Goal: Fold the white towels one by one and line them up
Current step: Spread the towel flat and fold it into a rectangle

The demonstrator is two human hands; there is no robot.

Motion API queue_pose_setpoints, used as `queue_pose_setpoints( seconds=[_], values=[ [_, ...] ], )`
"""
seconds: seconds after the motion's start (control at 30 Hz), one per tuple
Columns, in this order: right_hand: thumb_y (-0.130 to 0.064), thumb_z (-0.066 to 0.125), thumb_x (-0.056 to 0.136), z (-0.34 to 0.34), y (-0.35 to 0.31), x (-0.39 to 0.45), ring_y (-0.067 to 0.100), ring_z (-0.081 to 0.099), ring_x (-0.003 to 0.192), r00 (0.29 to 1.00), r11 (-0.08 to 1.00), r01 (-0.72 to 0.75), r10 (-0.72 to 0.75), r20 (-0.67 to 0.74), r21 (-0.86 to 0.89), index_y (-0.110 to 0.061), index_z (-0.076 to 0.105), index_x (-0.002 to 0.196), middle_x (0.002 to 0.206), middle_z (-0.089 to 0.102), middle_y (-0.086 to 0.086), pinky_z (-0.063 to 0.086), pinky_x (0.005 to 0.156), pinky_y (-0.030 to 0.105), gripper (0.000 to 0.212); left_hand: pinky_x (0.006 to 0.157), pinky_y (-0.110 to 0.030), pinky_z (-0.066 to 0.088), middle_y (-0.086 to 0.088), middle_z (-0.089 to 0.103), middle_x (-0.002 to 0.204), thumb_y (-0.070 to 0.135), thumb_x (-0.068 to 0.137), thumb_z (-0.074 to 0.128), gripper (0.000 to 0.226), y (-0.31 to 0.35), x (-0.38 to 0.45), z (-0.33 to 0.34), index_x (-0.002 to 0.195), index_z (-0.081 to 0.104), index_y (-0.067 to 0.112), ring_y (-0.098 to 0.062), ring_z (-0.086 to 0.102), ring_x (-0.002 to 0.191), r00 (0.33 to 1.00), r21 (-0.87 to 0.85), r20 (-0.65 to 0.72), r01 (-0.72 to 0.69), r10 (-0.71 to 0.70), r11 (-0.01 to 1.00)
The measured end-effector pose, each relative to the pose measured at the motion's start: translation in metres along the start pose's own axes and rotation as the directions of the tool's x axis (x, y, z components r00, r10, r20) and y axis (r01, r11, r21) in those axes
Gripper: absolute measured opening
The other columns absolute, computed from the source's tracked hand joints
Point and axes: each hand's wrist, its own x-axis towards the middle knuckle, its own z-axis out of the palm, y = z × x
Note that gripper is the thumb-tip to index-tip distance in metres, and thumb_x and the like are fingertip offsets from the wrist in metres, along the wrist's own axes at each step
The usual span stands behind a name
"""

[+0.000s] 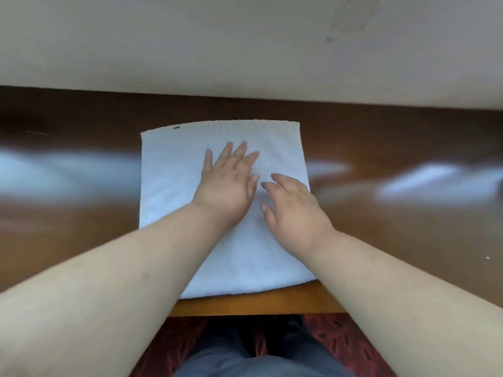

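on the brown table [408, 137], close to its near edge, one white towel [174, 186] lies flat as a rough square. the left hand [227, 180] rests on its middle with straight, spread fingers and holds nothing. the right hand [292, 205] is just beside it, fingers loosely bent over the cloth, pinching nothing. i think the step is smoothing before a fold. next, the hands should take one edge and bring it evenly onto the opposite edge.
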Motion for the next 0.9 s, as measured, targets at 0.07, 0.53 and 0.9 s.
queue_pose_setpoints(
  seconds=[0.07,0.53,0.9],
  values=[
    [-0.057,0.026,0.1,0.019,0.019,-0.004,0.022,-0.01,0.152,0.993,0.989,0.028,-0.011,0.118,-0.144,-0.024,0.009,0.159,0.167,0.0,0.004,-0.005,0.122,0.039,0.07,0.115,-0.05,-0.012,0.0,0.002,0.164,0.052,0.096,0.011,0.062,-0.003,-0.037,0.018,0.154,0.008,0.031,-0.022,-0.008,0.149,0.975,-0.019,-0.042,0.219,-0.219,0.976],
    [-0.033,0.048,0.101,-0.04,0.032,0.07,0.028,0.046,0.129,0.976,0.984,-0.046,0.081,-0.202,0.173,-0.018,0.055,0.136,0.138,0.056,0.005,0.035,0.109,0.039,0.04,0.104,-0.046,0.036,-0.01,0.045,0.143,0.032,0.099,0.045,0.043,-0.129,0.005,-0.035,0.141,0.048,0.021,-0.036,0.039,0.125,0.926,-0.12,-0.169,0.321,-0.338,0.939],
    [-0.048,0.068,0.085,-0.053,0.075,0.139,0.027,0.053,0.105,0.959,0.958,-0.283,0.284,0.013,-0.044,-0.03,0.061,0.114,0.106,0.051,-0.001,0.045,0.085,0.033,0.035,0.097,-0.044,0.041,-0.006,0.044,0.13,0.05,0.085,0.066,0.046,-0.18,0.045,-0.055,0.128,0.055,0.039,-0.031,0.039,0.123,0.914,-0.054,0.015,0.406,-0.406,0.912]
  ],
)
